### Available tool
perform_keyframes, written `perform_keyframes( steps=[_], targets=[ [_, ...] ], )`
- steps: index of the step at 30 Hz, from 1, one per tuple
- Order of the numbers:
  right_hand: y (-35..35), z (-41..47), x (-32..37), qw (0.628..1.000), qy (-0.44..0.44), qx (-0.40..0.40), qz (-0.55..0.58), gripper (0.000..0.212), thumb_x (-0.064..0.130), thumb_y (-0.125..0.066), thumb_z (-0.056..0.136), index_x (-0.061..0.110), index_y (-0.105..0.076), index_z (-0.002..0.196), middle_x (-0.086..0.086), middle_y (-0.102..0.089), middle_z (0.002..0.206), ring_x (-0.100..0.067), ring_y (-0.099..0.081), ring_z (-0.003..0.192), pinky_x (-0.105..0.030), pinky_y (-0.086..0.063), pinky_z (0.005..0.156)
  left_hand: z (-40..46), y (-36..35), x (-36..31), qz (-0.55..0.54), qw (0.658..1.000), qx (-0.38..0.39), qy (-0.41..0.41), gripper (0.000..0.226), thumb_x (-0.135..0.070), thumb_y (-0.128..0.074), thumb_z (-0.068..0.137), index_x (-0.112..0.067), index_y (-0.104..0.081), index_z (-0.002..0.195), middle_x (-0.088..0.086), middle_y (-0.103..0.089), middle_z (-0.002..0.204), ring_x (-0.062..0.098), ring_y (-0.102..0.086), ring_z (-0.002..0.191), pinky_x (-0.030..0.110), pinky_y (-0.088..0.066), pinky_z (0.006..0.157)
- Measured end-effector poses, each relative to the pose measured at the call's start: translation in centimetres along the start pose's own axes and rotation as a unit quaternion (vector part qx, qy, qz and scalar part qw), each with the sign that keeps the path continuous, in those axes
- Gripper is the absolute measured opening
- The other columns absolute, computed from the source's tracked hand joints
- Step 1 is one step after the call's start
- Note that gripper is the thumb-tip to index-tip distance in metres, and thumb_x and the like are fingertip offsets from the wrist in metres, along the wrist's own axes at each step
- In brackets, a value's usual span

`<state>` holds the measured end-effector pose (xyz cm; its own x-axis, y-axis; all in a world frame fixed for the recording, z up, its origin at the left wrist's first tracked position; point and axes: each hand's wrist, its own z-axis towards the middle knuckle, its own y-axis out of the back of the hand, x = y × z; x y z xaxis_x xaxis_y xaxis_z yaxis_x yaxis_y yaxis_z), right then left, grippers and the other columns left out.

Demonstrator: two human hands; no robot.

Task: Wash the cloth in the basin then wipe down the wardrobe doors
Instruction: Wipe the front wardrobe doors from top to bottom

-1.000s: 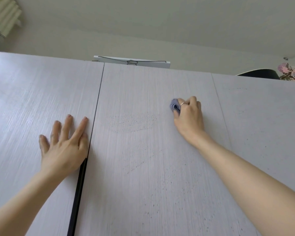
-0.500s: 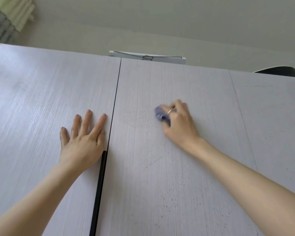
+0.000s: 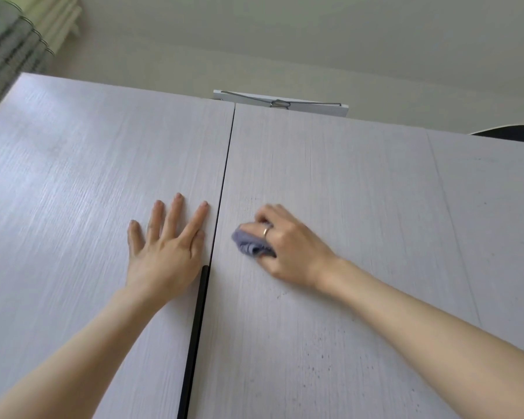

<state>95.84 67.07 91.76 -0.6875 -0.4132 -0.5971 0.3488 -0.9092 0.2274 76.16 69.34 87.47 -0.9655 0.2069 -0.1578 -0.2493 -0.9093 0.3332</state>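
My right hand [image 3: 288, 246] gripping bunched blue cloth [image 3: 250, 244] on middle wardrobe door [image 3: 330, 182] — left hand [image 3: 167, 249] flat, fingers spread, on left door [image 3: 88, 176].

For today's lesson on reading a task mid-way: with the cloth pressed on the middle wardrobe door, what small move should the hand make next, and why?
Probably sweep the right hand and its bunched cloth downward: dark specks dot the middle door below it, while the left hand lies flat on the left door.
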Motion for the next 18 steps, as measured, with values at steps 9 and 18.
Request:
perform_keyframes(
  steps=[9,18],
  targets=[
    [1.2,6.0,-2.5,0.962,-0.247,-0.090,-0.074,0.027,0.002,-0.048,0.086,0.010,-0.062,0.108,-0.011,-0.043,0.106,-0.029,-0.040,0.107,-0.027,-0.033,0.080,-0.2,0.0,0.3,-0.015,1.000,0.005,-0.010,0.050,-0.038,-0.007,0.100,-0.046,0.016,0.143,-0.006,0.020,0.157,0.022,0.020,0.143,0.049,0.008,0.114],
    [0.3,7.2,-2.2,0.989,-0.109,-0.056,-0.087,0.033,0.004,-0.052,0.085,0.015,-0.064,0.114,-0.012,-0.047,0.109,-0.028,-0.041,0.105,-0.032,-0.039,0.085,-0.3,0.1,0.6,-0.010,1.000,0.005,-0.022,0.050,-0.038,-0.006,0.101,-0.045,0.019,0.143,-0.006,0.022,0.156,0.023,0.020,0.143,0.049,0.008,0.115]
  ],
)
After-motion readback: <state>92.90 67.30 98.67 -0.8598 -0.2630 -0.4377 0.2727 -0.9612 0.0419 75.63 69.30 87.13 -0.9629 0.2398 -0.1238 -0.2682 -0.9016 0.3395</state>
